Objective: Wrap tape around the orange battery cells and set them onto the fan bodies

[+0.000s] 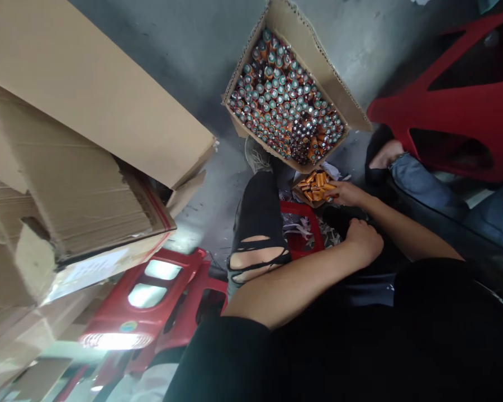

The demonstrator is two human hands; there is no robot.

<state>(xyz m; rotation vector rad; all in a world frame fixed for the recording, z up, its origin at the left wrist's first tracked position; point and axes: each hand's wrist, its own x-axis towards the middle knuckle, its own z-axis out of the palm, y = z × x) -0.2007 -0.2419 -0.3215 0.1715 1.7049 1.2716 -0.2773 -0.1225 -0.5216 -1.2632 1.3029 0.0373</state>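
My right hand [340, 192] reaches into a small cardboard box [314, 204] of loose orange batteries [316, 183], its fingers curled round a battery at the right side. Nearer to my body, my left hand [365, 241] is closed with the fingers bent inward; what they hold, if anything, is hidden. Just beyond the small box stands a large open cardboard box [335, 84] packed with batteries [276, 92], most of them upright with their ends showing. Several near its lower corner lie on their sides.
A red plastic frame [318, 234] and paper scraps [297, 226] are between my legs. Large cardboard boxes [88, 100] fill the left, above red plastic stools [146, 301]. At right, another person's foot [386, 154] is beside a red stool [448, 100].
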